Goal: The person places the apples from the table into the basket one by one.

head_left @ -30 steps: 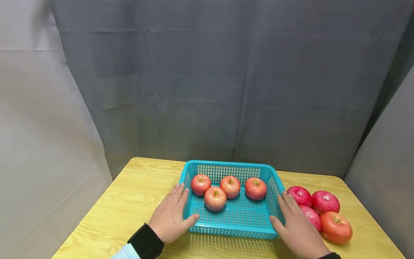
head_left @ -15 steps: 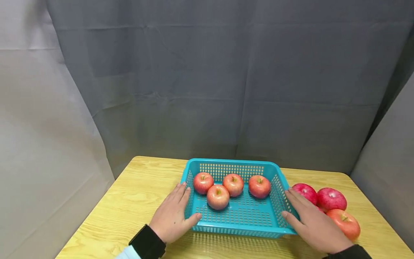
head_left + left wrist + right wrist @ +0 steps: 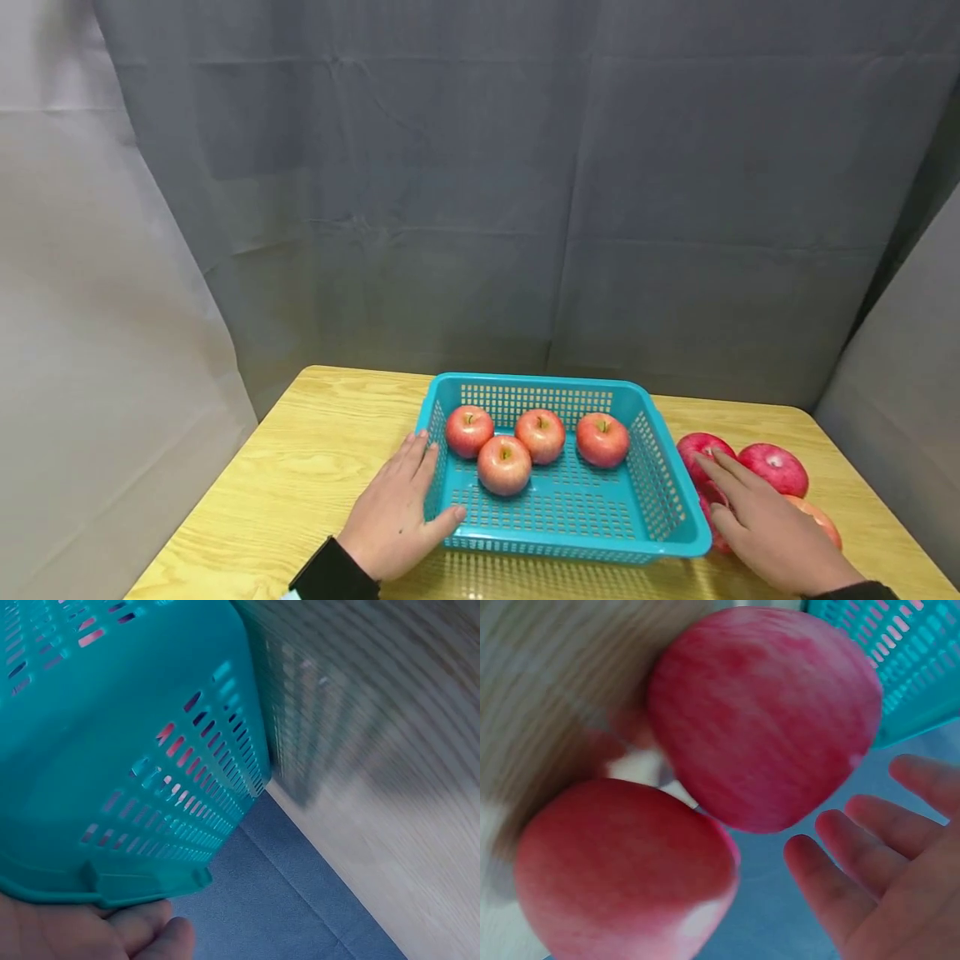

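A turquoise plastic basket (image 3: 570,504) stands on the table with several red apples (image 3: 504,465) inside, mostly toward its back and left. My left hand (image 3: 393,517) rests along the basket's left rim, its fingers straight and thumb apart at the front corner. In the left wrist view, its fingers (image 3: 142,926) touch the basket's edge from outside. To the right of the basket, my right hand (image 3: 776,525) reaches with extended fingers over a cluster of apples (image 3: 776,468). The right wrist view shows a gap between its fingertips and a dark red apple (image 3: 765,720). It partly hides the cluster.
Several apples make up the right cluster, close beside the basket's right wall; one is a lighter orange-red apple (image 3: 821,517). The wooden table (image 3: 300,467) extends to the left. A grey cloth (image 3: 450,208) hangs behind, with pale cloth at both sides.
My right hand has left the basket's right side and moved right, over the loose apples. The basket's right front corner has shifted rightward. My left hand stays at the left rim.
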`<state>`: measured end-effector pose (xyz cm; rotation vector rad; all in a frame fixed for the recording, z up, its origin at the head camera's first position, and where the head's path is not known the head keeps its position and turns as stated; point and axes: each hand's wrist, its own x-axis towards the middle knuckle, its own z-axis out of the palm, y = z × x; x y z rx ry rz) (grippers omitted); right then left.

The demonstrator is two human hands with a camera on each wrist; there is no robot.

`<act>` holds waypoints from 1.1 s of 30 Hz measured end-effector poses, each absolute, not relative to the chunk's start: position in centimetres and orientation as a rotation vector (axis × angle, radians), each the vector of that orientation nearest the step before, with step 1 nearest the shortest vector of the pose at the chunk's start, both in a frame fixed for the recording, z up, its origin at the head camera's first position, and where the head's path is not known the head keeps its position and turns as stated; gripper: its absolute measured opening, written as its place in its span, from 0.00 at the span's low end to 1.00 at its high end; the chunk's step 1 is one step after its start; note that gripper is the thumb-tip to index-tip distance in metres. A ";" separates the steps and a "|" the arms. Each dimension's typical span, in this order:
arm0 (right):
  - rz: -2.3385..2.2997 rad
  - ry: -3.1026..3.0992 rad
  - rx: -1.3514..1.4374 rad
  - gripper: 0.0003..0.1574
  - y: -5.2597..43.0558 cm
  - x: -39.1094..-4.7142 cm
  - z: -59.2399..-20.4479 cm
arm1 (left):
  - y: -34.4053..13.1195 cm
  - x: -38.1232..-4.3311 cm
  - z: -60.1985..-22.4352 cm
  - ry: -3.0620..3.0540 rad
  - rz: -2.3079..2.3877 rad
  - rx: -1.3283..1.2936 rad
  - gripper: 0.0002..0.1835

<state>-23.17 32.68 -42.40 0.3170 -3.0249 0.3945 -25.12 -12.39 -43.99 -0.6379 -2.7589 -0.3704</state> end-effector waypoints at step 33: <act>0.181 -3.013 0.211 0.59 33.9 -23.4 -44.5 | -12.2 -24.8 -43.5 -2.780 -0.391 -0.607 0.51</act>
